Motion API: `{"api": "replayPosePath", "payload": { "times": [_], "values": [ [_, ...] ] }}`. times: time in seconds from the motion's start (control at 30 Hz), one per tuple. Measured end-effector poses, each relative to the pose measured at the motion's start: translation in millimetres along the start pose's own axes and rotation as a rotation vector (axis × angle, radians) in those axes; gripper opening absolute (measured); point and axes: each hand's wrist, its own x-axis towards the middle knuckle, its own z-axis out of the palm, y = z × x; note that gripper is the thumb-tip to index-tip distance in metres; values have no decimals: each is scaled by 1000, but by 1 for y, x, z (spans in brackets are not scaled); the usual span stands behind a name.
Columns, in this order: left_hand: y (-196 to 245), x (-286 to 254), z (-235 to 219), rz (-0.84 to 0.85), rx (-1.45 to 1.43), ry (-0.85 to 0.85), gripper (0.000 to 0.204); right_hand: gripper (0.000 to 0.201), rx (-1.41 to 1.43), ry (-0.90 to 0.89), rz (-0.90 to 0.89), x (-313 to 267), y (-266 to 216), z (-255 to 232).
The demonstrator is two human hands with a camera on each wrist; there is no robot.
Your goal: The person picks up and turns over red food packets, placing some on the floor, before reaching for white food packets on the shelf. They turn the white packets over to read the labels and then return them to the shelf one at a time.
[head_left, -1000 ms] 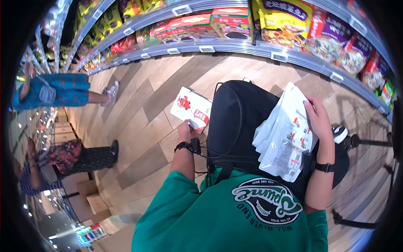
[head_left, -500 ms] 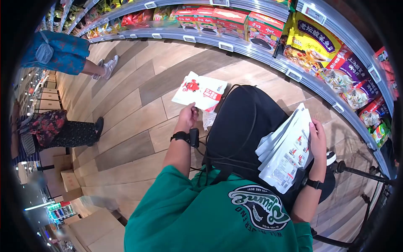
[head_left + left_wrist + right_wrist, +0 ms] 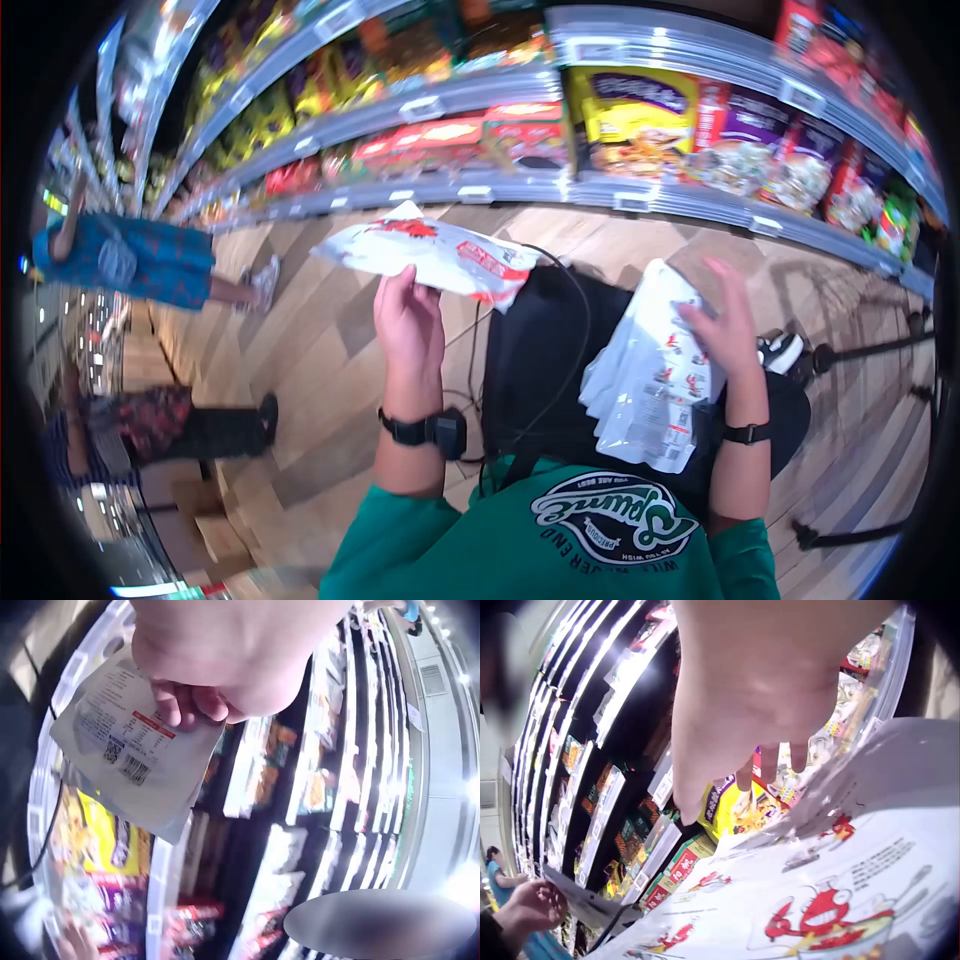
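My left hand (image 3: 410, 325) pinches a white pouch (image 3: 440, 250) by its near edge, thumb on the side with red print. That pouch is raised left of the knees in the head view. Its back, with a barcode and a printed table, faces the left wrist camera. On the dark-clothed lap lies a fanned stack of white pouches (image 3: 650, 400) printed with small red cartoon figures. Beside the stack's right edge is my right hand (image 3: 728, 320), its fingers spread and its thumb over the top pouch. Close below this hand, the stack fills the lower right wrist view.
Shelves (image 3: 690, 190) of packaged food curve across the front, with a yellow bag (image 3: 640, 120) and red boxes (image 3: 430, 140). Two people stand at left, one in blue (image 3: 130, 260). Black stand legs (image 3: 870, 340) are at right. A black cable (image 3: 575, 340) crosses the lap.
My left hand has lifted its pouch and turned it flatter to the view. My right hand's fingers have come away from the stack's edge and spread. The stack stays on the lap.
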Motion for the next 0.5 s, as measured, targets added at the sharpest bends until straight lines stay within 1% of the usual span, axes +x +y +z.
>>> {"api": "replayPosePath", "payload": {
  "times": [0.03, 0.1, 0.13, 0.17, 0.2, 0.27, 0.3, 0.33, 0.37, 0.43, 0.47, 0.5],
  "values": [
    [-2, -8, 25, -22, -87, -59, 24, 72, 44, -24, -44, 2, -5, -3],
    [-1, -34, 81, -66, -102, -111, 25, 95, 146, -74, -97, 3, -11, -5],
    [-4, -40, 88, -138, -219, -427, 26, 101, 253, -122, 2, 2, -15, -6],
    [-13, -47, 98, -160, -214, -464, 26, 100, 294, -98, 10, 0, -24, -12],
    [-25, -57, 110, -290, -344, -533, 28, 97, 494, -49, -2, -4, -24, -10],
    [-43, -80, 147, -523, -417, -483, 33, 93, 708, 30, -15, -8, -16, -10],
    [-47, -92, 170, -620, -360, -371, 36, 86, 700, 154, -206, -3, -9, -13],
    [-57, -95, 179, -620, -332, -340, 40, 83, 695, 232, -290, -4, -4, -16],
    [-61, -94, 186, -642, -305, -356, 40, 79, 684, 312, -374, -5, 1, -20],
    [-65, -90, 198, -650, -249, -498, 42, 66, 801, 180, -257, -18, 4, -35],
    [-70, -86, 199, -636, -179, -444, 45, 57, 779, 223, -272, -15, 6, -35],
    [-73, -79, 198, -585, -105, -512, 44, 57, 789, 255, -250, -15, 3, -37]
  ]
}}
